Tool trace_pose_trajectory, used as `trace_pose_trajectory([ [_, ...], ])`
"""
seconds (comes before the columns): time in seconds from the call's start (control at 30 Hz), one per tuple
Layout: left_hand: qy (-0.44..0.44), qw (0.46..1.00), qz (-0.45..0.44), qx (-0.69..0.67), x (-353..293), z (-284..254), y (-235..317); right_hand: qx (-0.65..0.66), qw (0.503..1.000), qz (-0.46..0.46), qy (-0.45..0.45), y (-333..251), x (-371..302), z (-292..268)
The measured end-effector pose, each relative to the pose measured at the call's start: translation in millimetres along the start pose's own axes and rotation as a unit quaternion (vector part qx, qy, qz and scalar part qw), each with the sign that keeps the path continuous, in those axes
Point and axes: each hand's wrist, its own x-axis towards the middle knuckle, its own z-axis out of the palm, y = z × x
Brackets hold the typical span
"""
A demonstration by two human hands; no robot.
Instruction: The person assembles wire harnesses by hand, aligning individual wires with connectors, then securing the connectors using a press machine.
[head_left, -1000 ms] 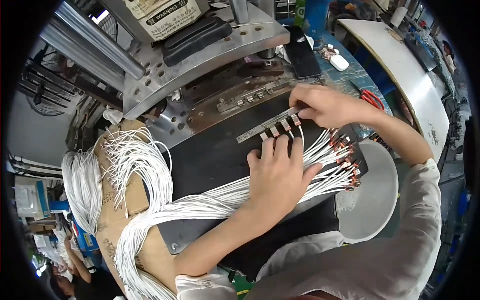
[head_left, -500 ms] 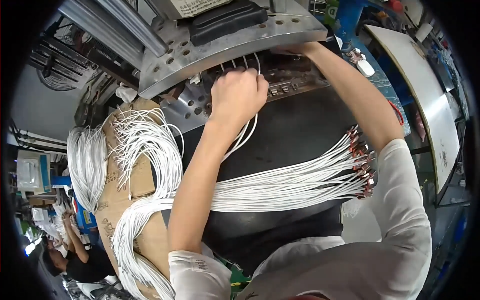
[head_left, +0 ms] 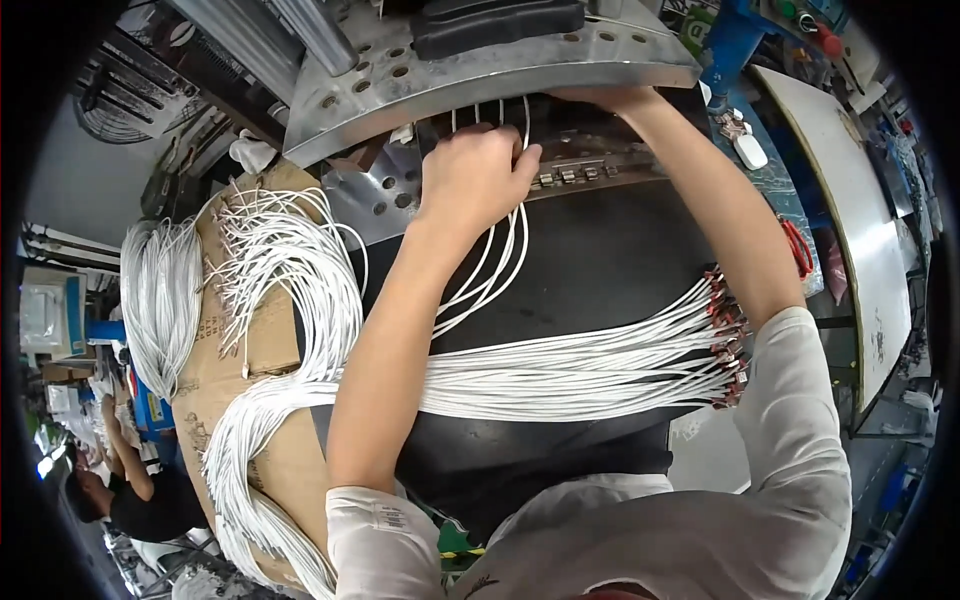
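Note:
My left hand [head_left: 474,175] is closed around several white cables [head_left: 518,240], just in front of a thick metal plate [head_left: 500,75]. The cables run up beneath the plate's edge and hang in loops below my fist. My right hand [head_left: 618,97] reaches under the plate at its right side, where its fingers are hidden. Between the two hands is a dark metal fixture [head_left: 590,172] with small metal pieces along it. A long bundle of white cables [head_left: 540,375] lies across the black mat [head_left: 590,260], its reddish-brown ends at the right near my right arm.
More white cables [head_left: 320,270] and a coiled bundle [head_left: 160,300] lie on cardboard [head_left: 285,345] at left. Metal columns [head_left: 315,35] rise at upper left. A blue bench [head_left: 775,190] and a pale tabletop [head_left: 850,210] stand at right. Another person [head_left: 150,495] works at far left.
The view has shifted slightly, so the plate appears higher and farther right. More of the looped cables shows below my left hand, which keeps its grip. My right hand stays under the plate.

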Motion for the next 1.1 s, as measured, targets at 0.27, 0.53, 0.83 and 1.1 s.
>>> trace_pose_trajectory([
  [0.27, 0.290, 0.942, -0.018, 0.169, -1.7, 15.5, 0.5, 0.251, 0.966, -0.004, 0.061, 33.0, -4.0, 30.7],
  [0.53, 0.126, 0.982, -0.057, 0.125, -28.1, -17.8, 9.7, -0.073, 0.991, 0.020, 0.108, 8.3, -23.5, 41.3],
  [0.83, -0.286, 0.511, -0.106, -0.803, -347.3, -6.9, 13.7, 0.634, 0.455, 0.024, -0.625, -77.4, -356.2, 24.8],
  [1.1, 0.094, 0.589, -0.419, -0.685, -420.7, 102.6, 9.8, 0.759, 0.501, 0.387, 0.152, -64.3, -490.1, 149.6],
])
